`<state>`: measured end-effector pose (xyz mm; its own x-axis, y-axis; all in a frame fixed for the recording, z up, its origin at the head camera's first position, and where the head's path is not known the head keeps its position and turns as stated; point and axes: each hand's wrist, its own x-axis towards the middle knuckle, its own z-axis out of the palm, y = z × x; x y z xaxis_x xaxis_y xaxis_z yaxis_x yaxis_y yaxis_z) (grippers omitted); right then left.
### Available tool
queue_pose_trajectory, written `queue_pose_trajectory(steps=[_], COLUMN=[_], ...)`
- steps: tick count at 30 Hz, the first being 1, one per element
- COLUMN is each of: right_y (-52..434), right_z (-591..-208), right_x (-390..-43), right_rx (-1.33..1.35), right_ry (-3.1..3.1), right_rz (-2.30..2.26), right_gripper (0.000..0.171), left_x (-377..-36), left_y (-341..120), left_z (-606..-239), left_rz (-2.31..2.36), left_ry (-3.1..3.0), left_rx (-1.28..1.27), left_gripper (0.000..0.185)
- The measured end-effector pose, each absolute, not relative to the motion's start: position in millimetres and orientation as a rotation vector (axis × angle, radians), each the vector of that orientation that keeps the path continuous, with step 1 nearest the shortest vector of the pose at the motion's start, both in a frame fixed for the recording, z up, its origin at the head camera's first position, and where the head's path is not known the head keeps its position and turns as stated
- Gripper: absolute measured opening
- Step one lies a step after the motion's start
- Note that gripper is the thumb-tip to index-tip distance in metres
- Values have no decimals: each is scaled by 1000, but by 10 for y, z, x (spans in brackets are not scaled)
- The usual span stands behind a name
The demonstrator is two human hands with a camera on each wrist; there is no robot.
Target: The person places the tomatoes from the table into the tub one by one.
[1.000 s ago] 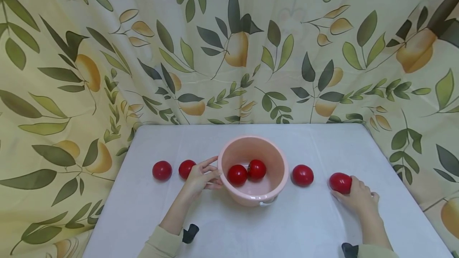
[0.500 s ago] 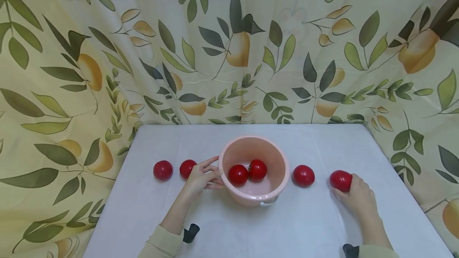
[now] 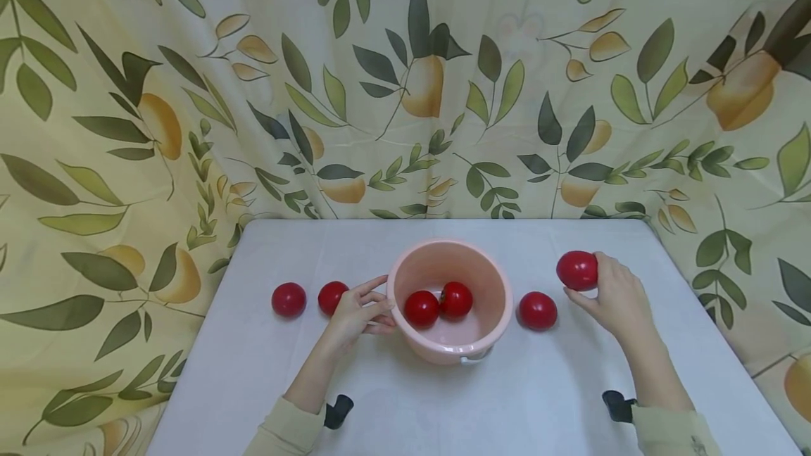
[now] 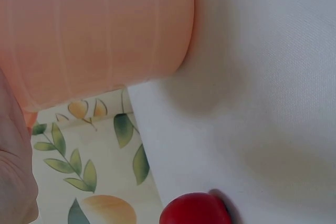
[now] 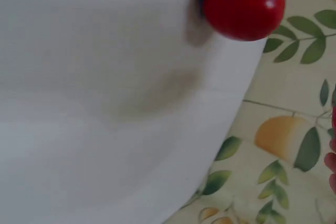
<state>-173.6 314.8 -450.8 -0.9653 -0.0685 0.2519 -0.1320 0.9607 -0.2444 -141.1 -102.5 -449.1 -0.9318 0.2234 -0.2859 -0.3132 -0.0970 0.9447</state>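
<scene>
My right hand (image 3: 624, 298) grips a red tomato (image 3: 577, 271) between thumb and fingers, above the right part of the table. Only a sliver of that hand's fingers (image 5: 332, 162) enters the right wrist view. My left hand (image 3: 361, 314) holds the left side of a pink bucket (image 3: 448, 352), its fingertips at the rim. Inside the bucket lie two tomatoes, one (image 3: 421, 309) beside the other (image 3: 455, 300). The left wrist view shows the bucket's ribbed outer wall (image 4: 100, 30) with part of the hand (image 4: 16, 166) at the left edge.
One tomato (image 3: 537, 311) sits right of the bucket. Two more stand to its left, one (image 3: 288, 300) farther out and one (image 3: 331, 297) partly behind my left hand. A white cloth covers the table (image 3: 507, 407); a leaf-patterned curtain (image 3: 405, 160) hangs behind it.
My right hand has lifted its tomato off the table and carried it up, away from me and slightly left. The left hand and the bucket keep their place.
</scene>
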Motion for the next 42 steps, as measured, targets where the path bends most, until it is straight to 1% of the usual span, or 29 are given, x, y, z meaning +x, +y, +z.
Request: queue_pose_trajectory(steps=[7,12,14,22,29,42], right_y=[2700,2373,2256,1836,1547,1263], right_z=[-4147,-4016,-4002,-4078,-4243,-4453], right_x=[-1862,-1905,-1918,-1929,-1903,-1920], right_rx=[379,538,616,951,1191,1583], right_ry=[-2810,-2808,-2799,-2750,-2824,-2835], right_rz=[299,325,325,296,244,64], right_gripper=[86,91,91,83,85,82], left_x=[-1352,-1348,-1345,-1407,-1426,-1439], left_y=[-1003,-1000,-1001,-1020,-1014,-1028], left_z=[-4315,-4296,-4294,-4461,-4529,-4556], left_rz=[2073,2075,2075,2080,2080,2078], left_ry=[1825,1820,1818,1814,1835,1837], left_rx=[-100,-100,-99,-97,-127,-144], left_gripper=[55,55,55,56,57,57])
